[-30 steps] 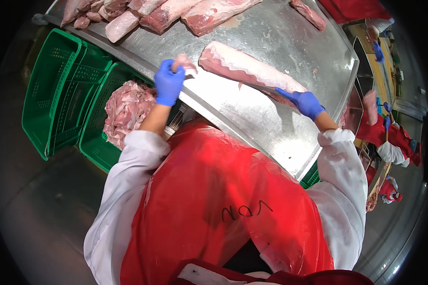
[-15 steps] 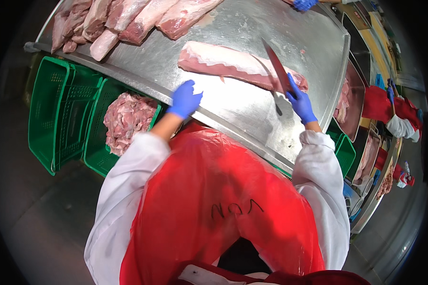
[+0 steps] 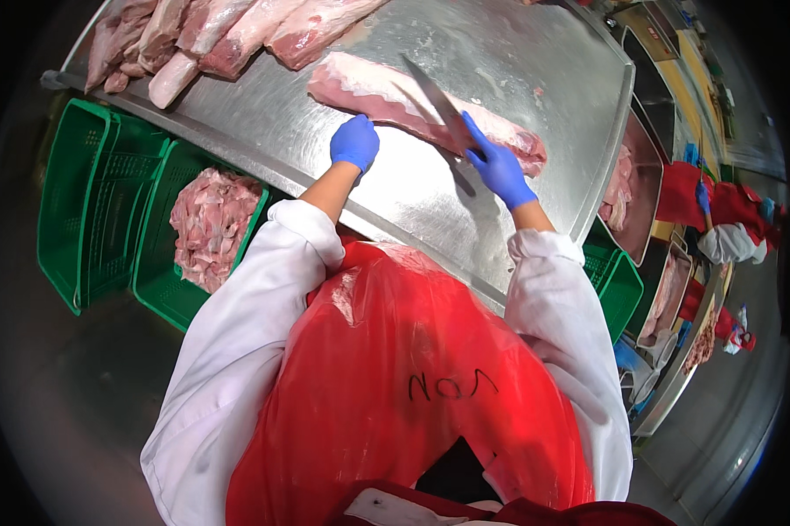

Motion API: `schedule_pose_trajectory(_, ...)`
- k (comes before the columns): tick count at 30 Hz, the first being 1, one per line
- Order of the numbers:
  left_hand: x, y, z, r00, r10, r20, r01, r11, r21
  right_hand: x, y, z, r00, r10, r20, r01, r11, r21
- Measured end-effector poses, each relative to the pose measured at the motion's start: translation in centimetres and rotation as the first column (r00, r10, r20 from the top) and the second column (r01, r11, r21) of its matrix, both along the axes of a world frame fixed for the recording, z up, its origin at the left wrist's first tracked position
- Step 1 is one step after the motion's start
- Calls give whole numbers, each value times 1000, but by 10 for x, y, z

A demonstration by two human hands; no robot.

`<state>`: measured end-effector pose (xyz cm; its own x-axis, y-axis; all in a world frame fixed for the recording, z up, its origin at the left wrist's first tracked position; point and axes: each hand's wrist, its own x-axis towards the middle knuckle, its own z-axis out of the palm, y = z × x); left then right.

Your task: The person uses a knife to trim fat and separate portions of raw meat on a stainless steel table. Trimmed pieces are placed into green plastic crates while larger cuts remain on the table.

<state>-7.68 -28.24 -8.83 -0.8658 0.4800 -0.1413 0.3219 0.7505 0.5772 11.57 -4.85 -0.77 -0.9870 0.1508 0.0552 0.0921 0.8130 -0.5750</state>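
Note:
A long pork loin (image 3: 390,98), pale fat along its top and pink meat along its near side, lies across the steel table (image 3: 403,188). My left hand (image 3: 355,143), blue-gloved, is closed at the loin's near edge, toward its left end. Its fingertips are hidden, but they seem to pinch the edge of the meat. In my right hand (image 3: 500,168), also gloved in blue, is a knife (image 3: 434,98). The blade slants up and left over the middle of the loin. Whether it touches the meat, I cannot tell.
Several large meat pieces (image 3: 237,31) are piled at the table's far left. Below its left edge stand green crates (image 3: 79,210), one holding meat trimmings (image 3: 215,228). Another green crate (image 3: 618,285) and metal bins with meat (image 3: 647,188) are at right. People in red work beyond.
My left hand has moved from the table's near rim to the loin's edge and closed. My right hand has brought the knife leftward over the loin. The whole view has shifted slightly.

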Motion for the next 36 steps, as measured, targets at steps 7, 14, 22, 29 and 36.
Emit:
schedule_pose_trajectory(7,13,0,12,980,184,71,-190,978,82,-113,-43,31,924,267,275,-340,901,269)
schedule_pose_trajectory(14,2,-13,18,967,250,49,-253,964,77,-77,26,32,871,355,340,-455,845,283)
schedule_pose_trajectory(22,-41,-164,48,964,265,12,-254,906,340,-53,22,60,979,53,196,-37,996,-87)
schedule_pose_trajectory(29,-95,-246,74,995,-92,-32,52,773,-632,94,40,-4,684,-714,150,635,482,-604)
schedule_pose_trajectory(36,-76,36,79,708,-585,-396,649,760,36,153,12,-7,403,-905,136,686,201,-700)
